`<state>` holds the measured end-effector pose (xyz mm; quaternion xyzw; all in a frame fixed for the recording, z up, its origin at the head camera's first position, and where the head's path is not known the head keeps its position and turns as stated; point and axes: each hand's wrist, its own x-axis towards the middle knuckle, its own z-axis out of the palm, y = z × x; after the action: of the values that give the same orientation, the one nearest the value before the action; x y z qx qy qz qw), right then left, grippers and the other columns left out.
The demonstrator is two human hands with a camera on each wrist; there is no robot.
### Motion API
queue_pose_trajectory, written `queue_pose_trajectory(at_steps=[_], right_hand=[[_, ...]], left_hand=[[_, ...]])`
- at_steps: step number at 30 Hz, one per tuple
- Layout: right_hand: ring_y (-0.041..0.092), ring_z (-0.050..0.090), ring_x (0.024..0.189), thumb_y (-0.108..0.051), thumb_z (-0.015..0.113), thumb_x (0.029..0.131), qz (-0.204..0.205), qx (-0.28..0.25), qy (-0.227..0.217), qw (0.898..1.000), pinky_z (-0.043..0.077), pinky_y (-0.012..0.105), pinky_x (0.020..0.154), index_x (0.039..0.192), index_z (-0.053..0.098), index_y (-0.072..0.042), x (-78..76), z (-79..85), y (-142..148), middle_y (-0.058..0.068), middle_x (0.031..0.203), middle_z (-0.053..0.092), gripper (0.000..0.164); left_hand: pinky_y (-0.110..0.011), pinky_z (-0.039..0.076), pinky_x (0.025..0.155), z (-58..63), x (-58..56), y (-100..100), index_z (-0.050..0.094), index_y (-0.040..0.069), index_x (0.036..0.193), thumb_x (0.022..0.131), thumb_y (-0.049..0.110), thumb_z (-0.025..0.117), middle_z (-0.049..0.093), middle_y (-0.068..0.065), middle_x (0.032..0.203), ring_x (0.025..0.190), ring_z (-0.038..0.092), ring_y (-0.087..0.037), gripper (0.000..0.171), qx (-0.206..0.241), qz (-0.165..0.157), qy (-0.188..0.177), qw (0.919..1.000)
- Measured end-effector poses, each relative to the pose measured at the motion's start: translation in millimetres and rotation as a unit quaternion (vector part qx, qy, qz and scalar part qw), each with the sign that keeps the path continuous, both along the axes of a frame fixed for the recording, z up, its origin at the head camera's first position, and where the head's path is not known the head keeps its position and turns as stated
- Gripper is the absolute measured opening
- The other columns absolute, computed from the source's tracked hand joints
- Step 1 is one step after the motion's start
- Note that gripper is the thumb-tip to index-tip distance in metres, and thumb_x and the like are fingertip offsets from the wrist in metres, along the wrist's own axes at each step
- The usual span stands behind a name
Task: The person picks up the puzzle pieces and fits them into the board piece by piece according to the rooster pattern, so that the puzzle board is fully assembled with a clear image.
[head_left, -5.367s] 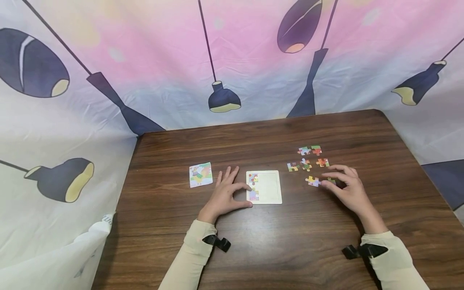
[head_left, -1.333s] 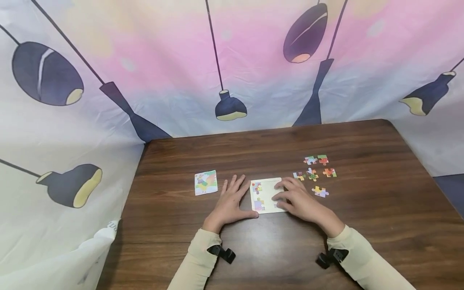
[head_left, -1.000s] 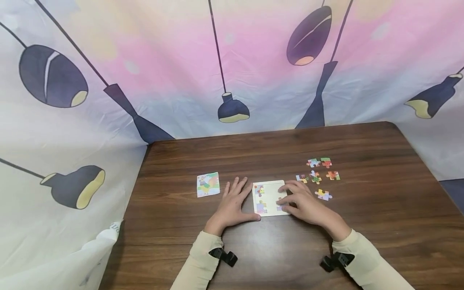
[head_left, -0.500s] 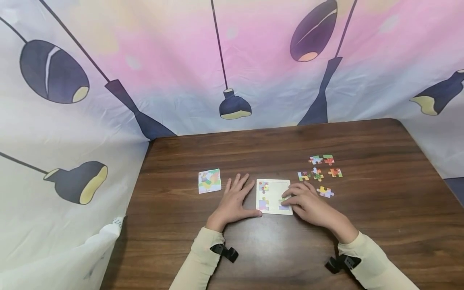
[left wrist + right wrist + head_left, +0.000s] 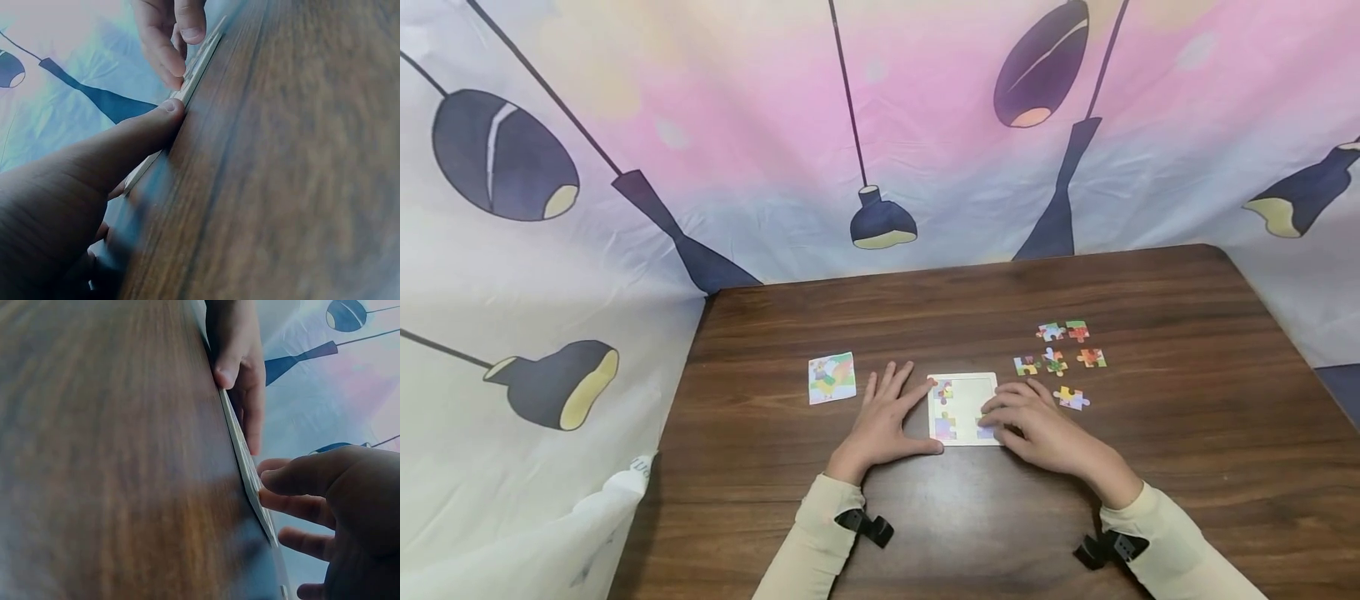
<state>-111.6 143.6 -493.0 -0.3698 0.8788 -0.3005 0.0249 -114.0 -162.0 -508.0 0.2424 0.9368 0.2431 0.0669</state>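
A pale square puzzle tray (image 5: 966, 392) lies flat on the table, with jigsaw pieces at its upper left, lower left and lower right. My left hand (image 5: 883, 425) rests at its left side, fingers spread; the thumb touches the lower left corner and the index finger the upper left. Its thumb lies against the tray's edge in the left wrist view. My right hand (image 5: 1037, 425) reaches over the tray's right side. Its fingertips rest on the lower right jigsaw piece (image 5: 984, 430), which they partly hide. In the right wrist view its thumb (image 5: 294, 478) stands beside the index finger.
Several loose jigsaw pieces (image 5: 1092, 357) lie to the right and behind the right hand, one piece (image 5: 1072, 398) close to it. A small picture card (image 5: 832, 378) of a bird lies left of the left hand. A printed cloth (image 5: 775, 167) hangs behind the dark wooden table (image 5: 850, 308).
The right hand has come left from the loose pieces to the tray, and a piece now lies at the tray's lower right. The left index finger has moved to the upper left corner.
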Motion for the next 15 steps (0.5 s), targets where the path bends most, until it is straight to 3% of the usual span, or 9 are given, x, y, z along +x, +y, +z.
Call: queue_pose_trajectory(at_steps=[8,15], right_hand=[[0.032,0.055,0.131,-0.006,0.077,0.095,-0.025,-0.011,-0.017,0.999,0.026,0.069,0.113,0.12,0.077,-0.016,4.9,-1.5,2.0,-0.005,0.119,0.074,0.027],[0.034,0.058,0.127,-0.003,0.079,0.092,-0.024,-0.067,0.024,0.997,0.033,0.068,0.11,0.114,0.078,-0.013,-2.0,-4.5,8.0,0.005,0.126,0.069,0.024]], left_hand=[[-0.059,-0.002,0.129,-2.9,-0.2,2.8,0.044,0.028,0.163,0.08,0.066,0.084,0.018,-0.011,0.176,0.163,0.002,-0.033,0.1,0.001,0.007,-0.002,1.0],[-0.06,-0.002,0.129,-3.6,0.5,1.1,0.043,0.028,0.163,0.079,0.066,0.085,0.018,-0.012,0.176,0.163,0.003,-0.034,0.102,0.006,0.013,-0.003,0.9999]])
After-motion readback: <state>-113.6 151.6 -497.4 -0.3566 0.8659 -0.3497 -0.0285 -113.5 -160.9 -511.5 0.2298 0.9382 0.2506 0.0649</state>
